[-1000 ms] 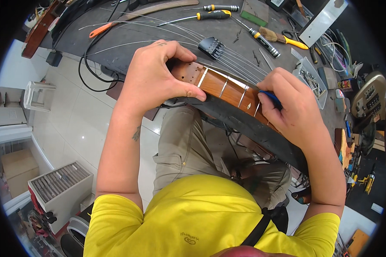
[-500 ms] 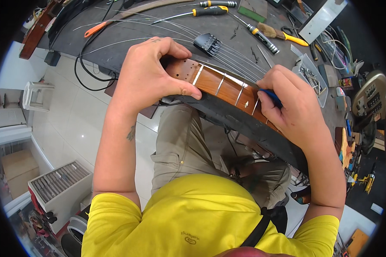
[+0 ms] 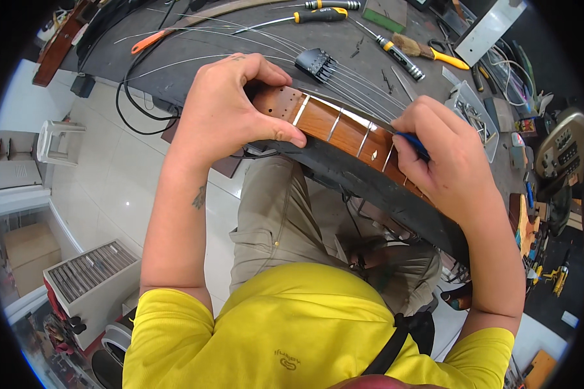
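Observation:
My left hand (image 3: 227, 110) grips the end of a wooden guitar neck (image 3: 346, 129), its thumb along the near edge and its fingers over the far side. The glossy fretboard has metal frets, a small pale inlay and several small holes at the left end. My right hand (image 3: 444, 155) pinches a small blue object (image 3: 415, 142) against the fretboard, mostly hidden by my fingers. Under the neck runs a long dark bar (image 3: 353, 181). Beyond it, a black string-holding piece (image 3: 315, 63) with several loose strings trailing both ways lies on the workbench (image 3: 253, 48).
On the bench are screwdrivers (image 3: 321, 14), an orange-handled tool (image 3: 148, 41), a brush (image 3: 428, 52), a bin of metal parts (image 3: 467, 110) and cables. A white stool (image 3: 53, 142) and a white cabinet with a slotted top (image 3: 91, 285) stand on the floor at left.
Compared with a second ago, both hands and the neck sit slightly higher in the picture, with the left hand a little further left. The grips look the same.

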Action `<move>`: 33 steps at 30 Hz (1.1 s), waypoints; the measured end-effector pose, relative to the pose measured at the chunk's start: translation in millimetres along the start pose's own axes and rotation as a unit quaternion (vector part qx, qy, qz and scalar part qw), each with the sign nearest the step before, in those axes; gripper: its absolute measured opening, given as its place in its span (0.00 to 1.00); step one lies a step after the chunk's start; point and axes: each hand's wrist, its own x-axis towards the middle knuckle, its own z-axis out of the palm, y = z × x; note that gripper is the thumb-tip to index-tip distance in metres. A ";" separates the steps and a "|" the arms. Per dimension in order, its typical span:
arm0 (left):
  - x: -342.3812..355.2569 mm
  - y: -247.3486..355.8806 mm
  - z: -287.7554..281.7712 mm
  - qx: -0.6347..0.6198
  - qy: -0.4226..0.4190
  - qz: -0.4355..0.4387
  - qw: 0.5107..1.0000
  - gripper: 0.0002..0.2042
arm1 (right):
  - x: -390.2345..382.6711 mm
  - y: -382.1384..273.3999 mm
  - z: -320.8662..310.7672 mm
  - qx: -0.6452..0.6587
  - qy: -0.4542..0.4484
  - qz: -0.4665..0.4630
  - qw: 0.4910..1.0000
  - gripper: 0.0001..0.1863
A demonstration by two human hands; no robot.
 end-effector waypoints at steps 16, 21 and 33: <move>-1.5 -2.2 -1.2 -0.017 0.000 -0.016 1.000 0.37 | 5.0 -1.9 11.4 0.007 0.017 -0.020 1.000 0.10; 2.9 0.6 1.2 -0.012 -0.004 -0.004 1.000 0.37 | -0.8 -2.3 8.6 -0.007 0.022 -0.005 1.000 0.10; -0.6 -4.2 -2.0 -0.003 -0.009 -0.007 1.000 0.38 | -0.1 -9.0 6.5 -0.002 0.009 0.006 1.000 0.11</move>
